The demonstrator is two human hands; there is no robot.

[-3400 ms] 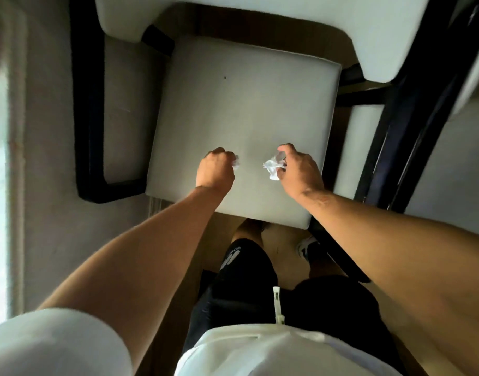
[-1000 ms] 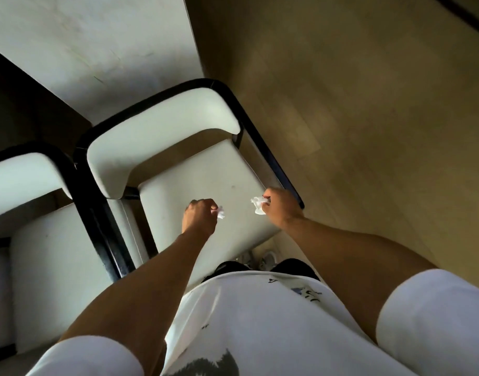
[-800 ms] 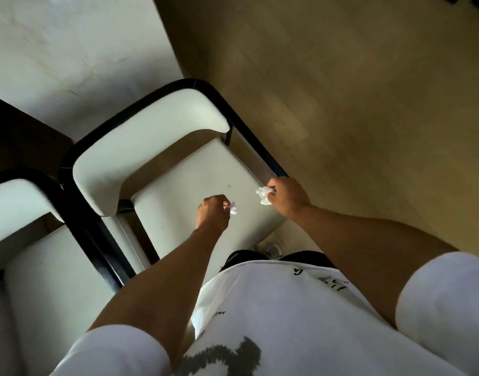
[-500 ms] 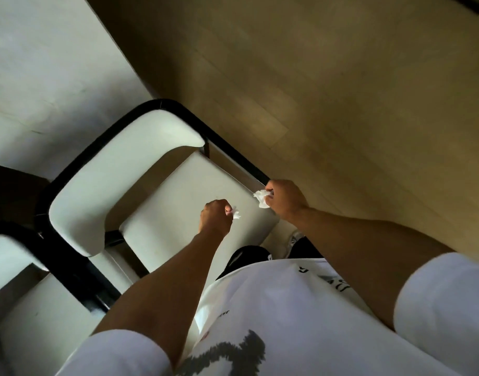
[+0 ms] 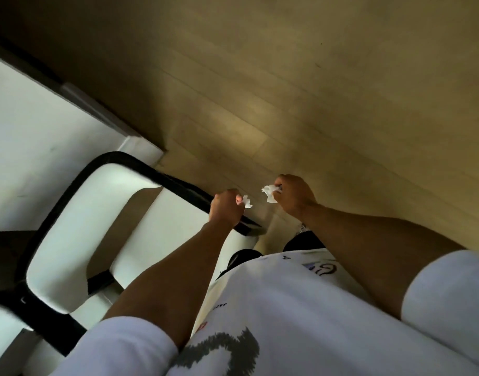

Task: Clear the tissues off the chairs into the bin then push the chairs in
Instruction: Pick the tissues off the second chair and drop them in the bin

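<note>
My left hand (image 5: 225,210) is curled around a small crumpled white tissue (image 5: 247,201) that pokes out by the thumb. My right hand (image 5: 294,196) pinches a second crumpled white tissue (image 5: 271,192). Both hands hang in the air, the left over the front corner of a white cushioned chair (image 5: 173,226) with a black frame, the right over the wooden floor beyond it. That chair's seat shows no tissue on its visible part. No bin is in view.
A white table top (image 5: 29,137) lies at the left behind the chair's backrest (image 5: 78,226). A second white chair (image 5: 5,337) shows at the bottom left corner. Pale wooden floor (image 5: 314,90) fills the upper right.
The view has swung right, away from the chairs toward the floor. Both hands, still holding their tissues, have moved off the seat toward the chair's right edge and the floor.
</note>
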